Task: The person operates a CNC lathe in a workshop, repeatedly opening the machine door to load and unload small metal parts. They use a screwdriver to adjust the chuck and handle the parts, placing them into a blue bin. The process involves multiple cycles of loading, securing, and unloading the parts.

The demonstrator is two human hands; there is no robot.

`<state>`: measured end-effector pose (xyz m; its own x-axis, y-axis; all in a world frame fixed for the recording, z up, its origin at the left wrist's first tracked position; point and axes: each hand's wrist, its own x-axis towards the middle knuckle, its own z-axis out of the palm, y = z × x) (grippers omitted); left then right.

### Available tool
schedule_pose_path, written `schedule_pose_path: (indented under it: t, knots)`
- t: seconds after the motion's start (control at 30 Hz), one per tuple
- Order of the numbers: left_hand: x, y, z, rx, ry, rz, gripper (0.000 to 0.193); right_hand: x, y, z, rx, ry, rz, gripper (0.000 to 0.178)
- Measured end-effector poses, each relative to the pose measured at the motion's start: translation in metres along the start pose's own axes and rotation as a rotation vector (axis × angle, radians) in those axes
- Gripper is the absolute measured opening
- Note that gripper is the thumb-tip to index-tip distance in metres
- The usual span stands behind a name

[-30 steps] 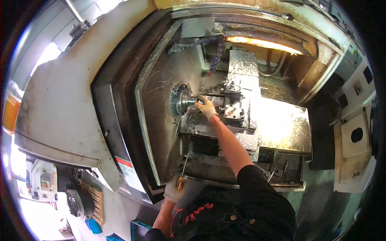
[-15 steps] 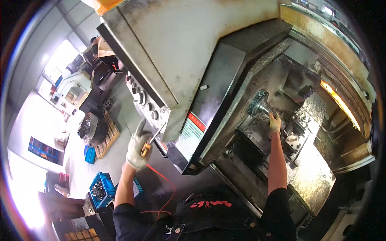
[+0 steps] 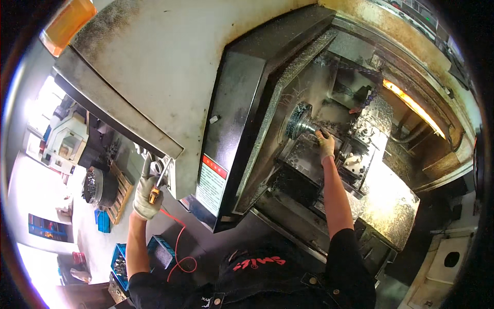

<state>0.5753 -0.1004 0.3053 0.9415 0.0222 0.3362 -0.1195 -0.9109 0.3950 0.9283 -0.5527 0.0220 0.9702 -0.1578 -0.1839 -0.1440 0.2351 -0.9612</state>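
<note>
My gloved left hand [image 3: 144, 201] is wrapped round an air blow gun [image 3: 154, 194] with an orange body. Its thin metal nozzle points up and its red hose [image 3: 177, 220] hangs below. The index finger of that hand reaches up to the knobs on the lathe's control panel [image 3: 170, 177]. Inside the lathe, my gloved right hand [image 3: 327, 146] closes on a round metal part [image 3: 310, 127] at the front of the chuck [image 3: 297, 119]. The fingers partly hide the part's outer end.
The dark door [image 3: 234, 113] with a label stands between my arms. A tool turret [image 3: 355, 160] sits just right of my right hand, and a lit lamp [image 3: 411, 107] glows behind. Blue crates [image 3: 162, 252] and a drum [image 3: 100, 186] of metal parts stand at left.
The whole view has shifted, with the machine now further left. My left index finger has come up against the panel's knobs. My right hand stays at the chuck.
</note>
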Motion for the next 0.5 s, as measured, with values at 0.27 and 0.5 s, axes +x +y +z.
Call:
schedule_pose_path:
  t: [0.27, 0.5]
  knots:
    - [0.01, 0.003, 0.003, 0.003, 0.085, 0.171, 0.046, -0.001, 0.008, 0.008, -0.007, 0.058, -0.142, 0.049]
    - [-0.009, 0.022, 0.021, 0.117, 0.287, 0.231, 0.038, -0.118, -0.055, 0.026, -0.159, 0.022, -0.41, 0.035]
